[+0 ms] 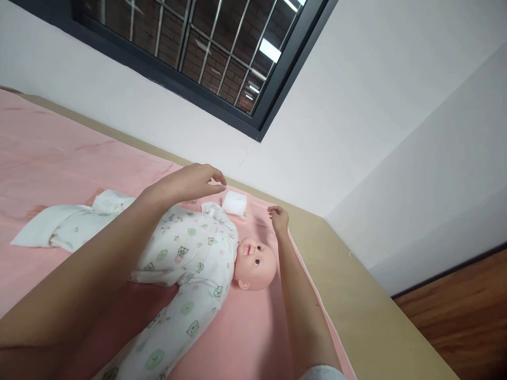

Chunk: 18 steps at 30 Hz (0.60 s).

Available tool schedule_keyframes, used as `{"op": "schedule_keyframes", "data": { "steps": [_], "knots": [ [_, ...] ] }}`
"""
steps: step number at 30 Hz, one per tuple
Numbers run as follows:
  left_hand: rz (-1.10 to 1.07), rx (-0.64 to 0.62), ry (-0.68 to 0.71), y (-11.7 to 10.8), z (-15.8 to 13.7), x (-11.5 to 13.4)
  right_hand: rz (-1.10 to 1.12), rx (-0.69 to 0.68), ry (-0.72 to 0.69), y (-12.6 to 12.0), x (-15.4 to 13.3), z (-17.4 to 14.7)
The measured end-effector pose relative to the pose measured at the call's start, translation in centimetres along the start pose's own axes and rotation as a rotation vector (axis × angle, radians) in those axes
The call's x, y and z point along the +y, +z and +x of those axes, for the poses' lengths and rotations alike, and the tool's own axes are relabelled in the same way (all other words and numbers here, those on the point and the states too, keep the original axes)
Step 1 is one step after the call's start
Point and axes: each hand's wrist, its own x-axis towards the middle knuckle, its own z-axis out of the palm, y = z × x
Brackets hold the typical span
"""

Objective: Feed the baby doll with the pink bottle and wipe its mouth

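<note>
My left hand (200, 179) reaches over the doll to the far edge of the pink cloth (245, 327), thumb and fingertips closed together at that edge. At the cloth's far right corner, my right hand (279, 217) has its fingers bent and pinched on the edge. Between my arms a baby doll (257, 264) lies on its back on the cloth, head to the right. It wears a white top (198, 243) with green animal prints and white trousers (77, 227). A small white piece (234, 203) lies by its far sleeve, between my hands. My left forearm hides part of the doll.
The cloth lies on a light wooden table (348, 285), whose surface shows along the right and far edges. A white wall (301, 153) stands behind, with a dark-framed barred window (253, 124) above. Brown wood (467, 306) shows at the lower right.
</note>
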Motion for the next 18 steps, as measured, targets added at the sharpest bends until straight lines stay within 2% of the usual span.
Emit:
{"op": "schedule_keyframes", "data": {
  "steps": [4, 7, 10, 16, 18],
  "knots": [
    [-0.019, 0.007, -0.019, 0.1, 0.1, -0.3, -0.131, 0.294, -0.03, -0.9, 2.4, -1.9],
    [-0.008, 0.022, -0.073, 0.0, 0.2, -0.6, -0.196, 0.397, 0.034, -0.6, 4.0, -3.0],
    [0.009, 0.089, -0.127, -0.9, -0.2, -0.6, -0.226, 0.393, 0.127, 0.4, 5.3, -3.5],
    [0.002, 0.408, -0.226, -3.1, -1.4, -0.5, -0.247, 0.309, 0.241, 1.0, 7.0, -3.5],
    [0.062, 0.397, -0.283, -2.7, -0.7, -1.7, -0.26, 0.297, 0.245, 0.9, 7.3, -3.4]
  ]
}}
